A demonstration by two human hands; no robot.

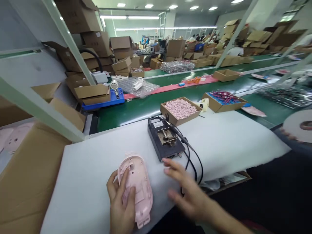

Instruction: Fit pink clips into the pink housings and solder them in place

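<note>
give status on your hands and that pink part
Left hand gripping pink plastic housing. Right hand open, near black bench fixture. Black cable loops beside right hand.

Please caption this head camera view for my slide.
Left hand holds a pink plastic casing; right hand hovers near a black clamp fixture.

Passage: white foam pad (226,146), with a long open run right of the cables and a narrow gap between the pink plastic housing (138,190) in the left hand (118,204) and the right hand (187,191). Obstacles: black metal-clamp fixture (164,139) just beyond the right fingertips (168,161); black cables (201,167) looping over the pad's edge; cardboard tray of pink pellets (179,110) behind; brown cardboard box (29,172) walling the left side.
</note>
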